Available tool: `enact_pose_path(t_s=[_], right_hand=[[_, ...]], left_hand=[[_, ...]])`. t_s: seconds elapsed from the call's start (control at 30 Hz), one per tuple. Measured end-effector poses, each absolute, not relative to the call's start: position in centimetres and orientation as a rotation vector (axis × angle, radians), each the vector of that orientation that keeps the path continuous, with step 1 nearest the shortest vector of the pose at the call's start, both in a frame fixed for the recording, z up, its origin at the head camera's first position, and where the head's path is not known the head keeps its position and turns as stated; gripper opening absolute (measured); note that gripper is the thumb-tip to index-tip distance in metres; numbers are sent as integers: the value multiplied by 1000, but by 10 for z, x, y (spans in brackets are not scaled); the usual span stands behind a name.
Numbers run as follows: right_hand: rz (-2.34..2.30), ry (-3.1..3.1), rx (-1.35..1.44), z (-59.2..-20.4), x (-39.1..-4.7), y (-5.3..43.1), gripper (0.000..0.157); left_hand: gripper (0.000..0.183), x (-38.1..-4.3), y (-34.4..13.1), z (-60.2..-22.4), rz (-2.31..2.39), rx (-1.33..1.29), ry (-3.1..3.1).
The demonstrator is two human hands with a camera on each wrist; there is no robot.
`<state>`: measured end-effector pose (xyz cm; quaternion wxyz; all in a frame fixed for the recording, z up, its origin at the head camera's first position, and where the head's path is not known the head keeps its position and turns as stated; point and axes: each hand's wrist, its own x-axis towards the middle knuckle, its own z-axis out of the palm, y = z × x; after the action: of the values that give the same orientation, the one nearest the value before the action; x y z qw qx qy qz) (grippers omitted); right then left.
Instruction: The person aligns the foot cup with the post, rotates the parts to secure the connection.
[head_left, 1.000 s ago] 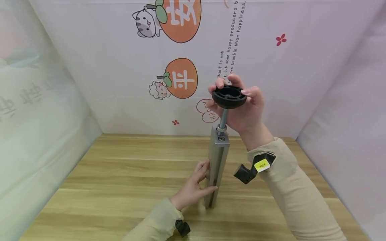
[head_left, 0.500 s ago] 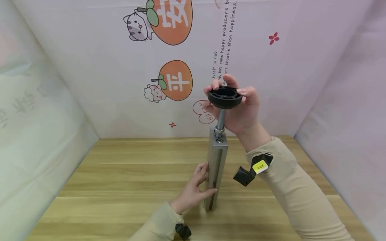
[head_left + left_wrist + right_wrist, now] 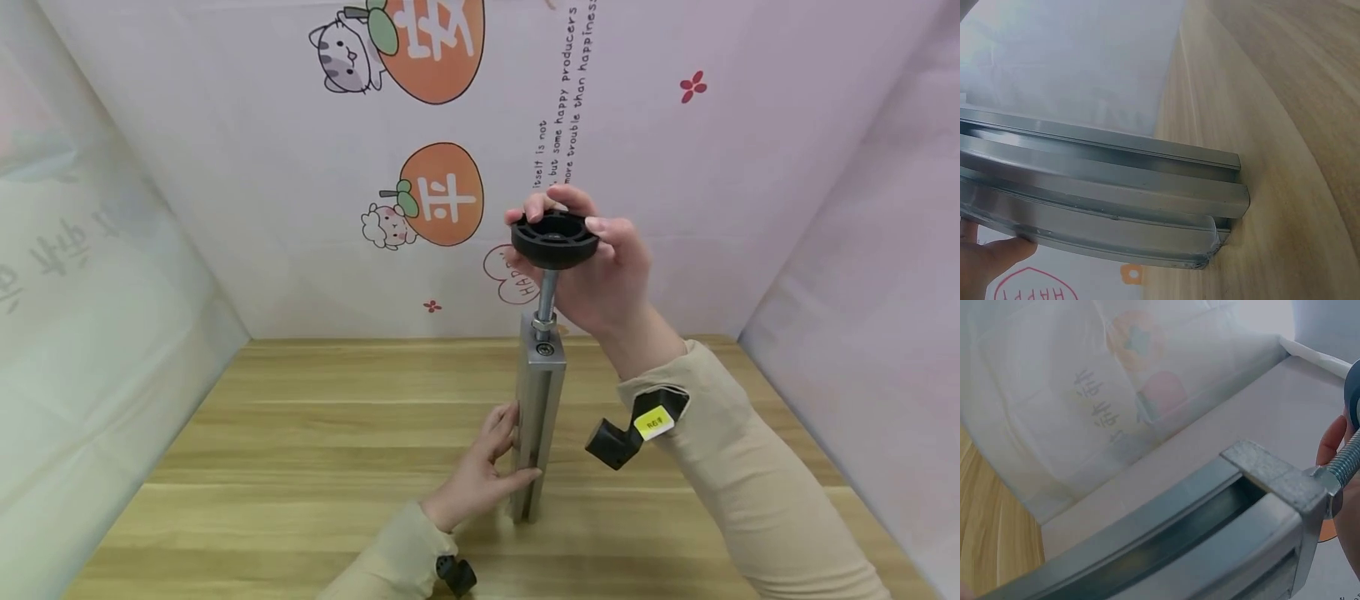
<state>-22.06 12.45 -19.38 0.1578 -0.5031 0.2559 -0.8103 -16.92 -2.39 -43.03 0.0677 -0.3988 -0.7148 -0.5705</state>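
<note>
An aluminium profile stands upright on the wooden table. From its top end rises a threaded rod with a hex nut, which the right wrist view shows against the end plate. A round black levelling foot tops the rod, its hollow underside facing up. My right hand holds this foot by the rim, with fingertips around it. Lower down, my left hand grips the profile's side, its thumb on one face. Those left fingers are partly hidden behind the profile.
Wood-grain table surrounds the profile's base. A printed cloth backdrop rises behind, with pale cloth walls at left and right. A black wrist camera sits at the right cuff.
The black levelling foot and my right hand have shifted slightly left against the backdrop. My left hand keeps its grip on the upright profile. The head view has moved a little.
</note>
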Motion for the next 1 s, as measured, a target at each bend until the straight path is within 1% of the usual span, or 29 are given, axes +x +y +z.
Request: enact_pose_path(t_s=[0.13, 0.33, 0.5, 0.73, 0.8, 0.93, 1.0], right_hand=[[-2332, 878, -1486, -194, -218, 126, 31], [-2293, 1183, -1688, -193, -217, 136, 29], [-2267, 1383, -1699, -185, -213, 144, 27], [-2188, 1693, -1700, -178, -204, 147, 35], [-2166, 1798, -1692, -177, -203, 148, 33], [-2105, 2075, -1659, -175, -200, 149, 20], [-2065, 2197, -1641, -174, -199, 150, 17]], left_hand=[[99, -170, -24, -429, -1706, -1221, -2131], [99, -169, -23, -430, -1670, -1276, -2082], [100, -171, -24, -430, -1652, -1296, -2056], [99, -170, -28, -429, -1683, -1276, -2090], [99, -170, -28, -428, -1697, -1266, -2103], [97, -169, -29, -429, -1696, -1258, -2125], [95, -169, -29, -429, -1689, -1255, -2134]])
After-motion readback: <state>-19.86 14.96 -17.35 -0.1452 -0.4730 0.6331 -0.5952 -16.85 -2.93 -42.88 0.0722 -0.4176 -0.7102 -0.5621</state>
